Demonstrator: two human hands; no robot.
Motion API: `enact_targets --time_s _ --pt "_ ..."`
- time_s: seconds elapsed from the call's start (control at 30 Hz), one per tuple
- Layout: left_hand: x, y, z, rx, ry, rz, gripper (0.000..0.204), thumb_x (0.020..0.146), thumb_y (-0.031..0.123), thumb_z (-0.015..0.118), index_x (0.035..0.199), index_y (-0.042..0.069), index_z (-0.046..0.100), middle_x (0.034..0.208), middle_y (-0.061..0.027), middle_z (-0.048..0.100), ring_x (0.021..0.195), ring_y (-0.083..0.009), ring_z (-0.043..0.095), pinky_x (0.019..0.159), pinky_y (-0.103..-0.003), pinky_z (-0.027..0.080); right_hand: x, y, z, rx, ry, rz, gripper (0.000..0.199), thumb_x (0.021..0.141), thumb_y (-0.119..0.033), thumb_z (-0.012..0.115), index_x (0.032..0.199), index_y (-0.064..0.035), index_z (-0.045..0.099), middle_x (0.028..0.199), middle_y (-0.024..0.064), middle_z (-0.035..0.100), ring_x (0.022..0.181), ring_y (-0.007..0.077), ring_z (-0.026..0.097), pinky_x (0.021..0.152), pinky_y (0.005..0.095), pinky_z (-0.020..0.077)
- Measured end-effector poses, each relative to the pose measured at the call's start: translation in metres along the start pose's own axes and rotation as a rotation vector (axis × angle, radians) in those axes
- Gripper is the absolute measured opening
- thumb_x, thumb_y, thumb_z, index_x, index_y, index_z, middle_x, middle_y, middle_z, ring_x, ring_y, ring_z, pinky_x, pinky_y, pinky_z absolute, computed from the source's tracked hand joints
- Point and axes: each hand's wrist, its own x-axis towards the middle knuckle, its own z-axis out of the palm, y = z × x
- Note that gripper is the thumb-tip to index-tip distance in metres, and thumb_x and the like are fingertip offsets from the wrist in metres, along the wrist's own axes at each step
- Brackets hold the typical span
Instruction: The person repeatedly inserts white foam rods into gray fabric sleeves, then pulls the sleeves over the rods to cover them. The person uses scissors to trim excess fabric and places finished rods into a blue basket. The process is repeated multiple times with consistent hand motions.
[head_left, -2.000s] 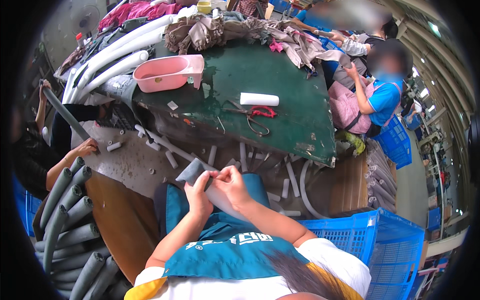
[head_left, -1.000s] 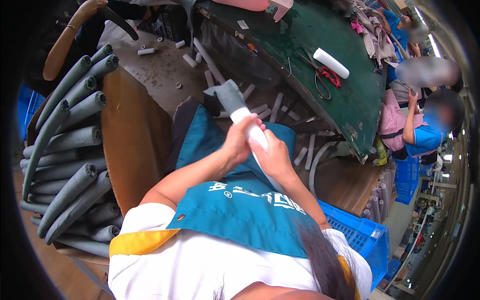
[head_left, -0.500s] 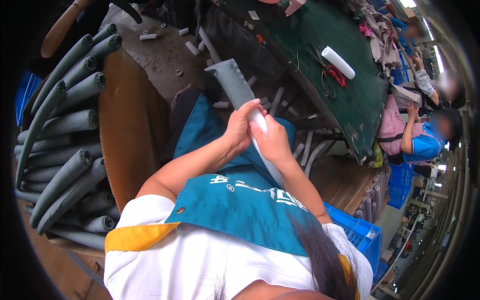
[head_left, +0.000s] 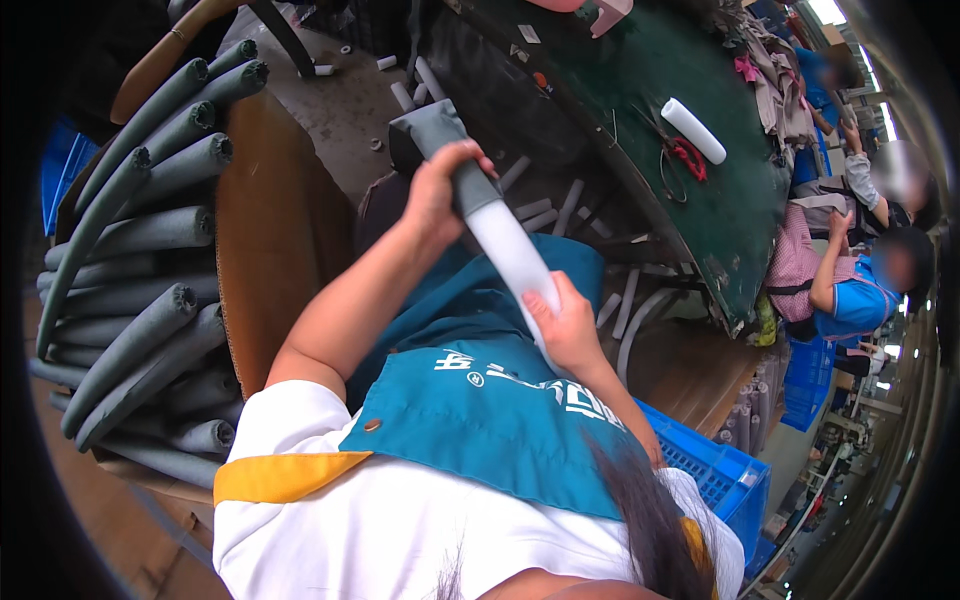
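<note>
A white foam tube [head_left: 508, 243] slants across my lap, its far end inside a grey fabric sleeve [head_left: 477, 188]. My left hand [head_left: 440, 188] is wrapped round the sleeve, close to where the white foam comes out of it. Lower down, my right hand [head_left: 566, 322] grips the bare foam, its thumb lying along the tube. The sleeve's far end bends over and hangs toward the left. My right hand and forearm hide part of the tube's near end.
At left, a cardboard box [head_left: 270, 230] holds several grey-covered tubes [head_left: 150, 235]. On the green table [head_left: 620, 90] lie red-handled scissors [head_left: 685, 158] and a short white foam piece [head_left: 693, 130]. White offcuts litter the floor. A blue crate [head_left: 710, 470] stands at my right; co-workers [head_left: 850, 290] sit beyond.
My hands have moved apart: the left up onto the grey sleeve, the right down along the foam. More white foam shows between them, and the sleeve looks shorter and bunched.
</note>
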Motion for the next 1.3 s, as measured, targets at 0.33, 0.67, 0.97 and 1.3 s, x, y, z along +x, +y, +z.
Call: enact_targets --time_s 0.33,0.67,0.97,1.3 --pt "-0.005 0.008 0.02 -0.009 -0.021 -0.023 0.029 0.079 0.025 0.073 0.098 0.006 0.062 0.092 -0.0068 0.066 0.086 -0.0186 0.064 0.085 -0.037 0.052 -0.007 -0.013 -0.017 -0.111 -0.085 0.054 0.043 0.095 -0.041 0.056 0.106 0.0008 0.056 0.094 0.0239 0.067 0.083 0.037 0.068 0.074 0.0424 0.0534" --pt "-0.018 -0.067 0.01 -0.18 0.225 -0.373 0.021 0.085 0.024 0.068 0.09 0.006 0.059 0.084 -0.0078 0.065 0.075 -0.0214 0.064 0.074 -0.037 0.057 0.014 -0.039 -0.011 0.036 0.066 -0.089 0.033 0.097 -0.032 0.056 0.101 0.0011 0.058 0.083 0.0218 0.068 0.073 0.0367 0.069 0.066 0.0418 0.0543" --pt "0.018 -0.002 0.0 0.044 0.105 0.127 0.019 0.081 0.021 0.071 0.091 0.007 0.062 0.083 -0.0077 0.066 0.079 -0.0188 0.063 0.076 -0.038 0.054 -0.004 -0.005 -0.009 -0.042 -0.161 0.079 0.045 0.096 -0.043 0.053 0.112 -0.0008 0.053 0.095 0.0249 0.068 0.086 0.0419 0.068 0.076 0.0453 0.0528" --pt "-0.038 -0.044 0.039 0.076 0.021 0.168 0.032 0.081 0.016 0.071 0.105 0.007 0.052 0.085 -0.0051 0.061 0.078 -0.0166 0.063 0.077 -0.036 0.054 0.013 -0.011 -0.008 0.079 0.063 0.028 0.039 0.097 -0.035 0.056 0.111 0.001 0.058 0.092 0.0183 0.068 0.083 0.0292 0.068 0.072 0.036 0.0521"
